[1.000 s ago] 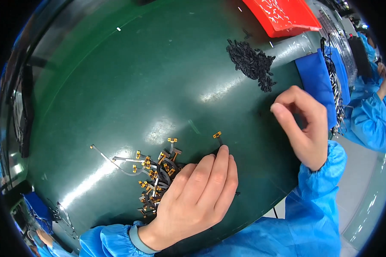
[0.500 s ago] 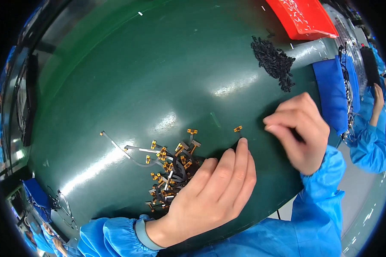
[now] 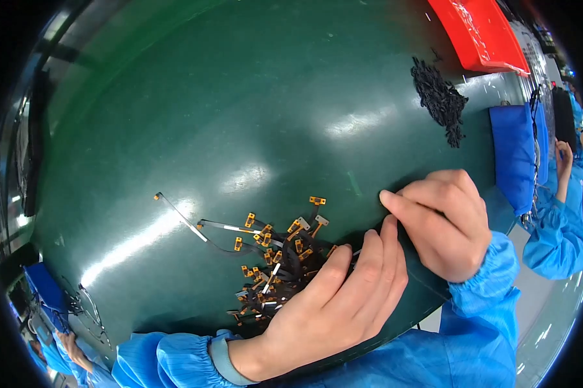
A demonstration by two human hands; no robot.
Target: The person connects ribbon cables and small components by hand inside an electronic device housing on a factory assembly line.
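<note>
A heap of dark flex cables with orange-and-gold connector ends lies on the green table, partly under my left hand. That hand is bent over the heap with its fingers together, closed on a flex cable mostly hidden beneath them; the thumb is out of sight. Just beyond its fingertips, my right hand makes a pinch with thumb and forefinger. Whatever sits in the pinch is too small or hidden to make out. One long cable trails out from the heap to the left.
Far right on the table is a pile of small black parts, with a red bin behind it. A blue bin with cables stands at the right edge, another blue bin at far left. Co-workers' blue sleeves show beyond.
My right hand has come left and down to my left fingertips. The connector that stuck out past those fingertips is now hidden. The whole view has shifted slightly.
</note>
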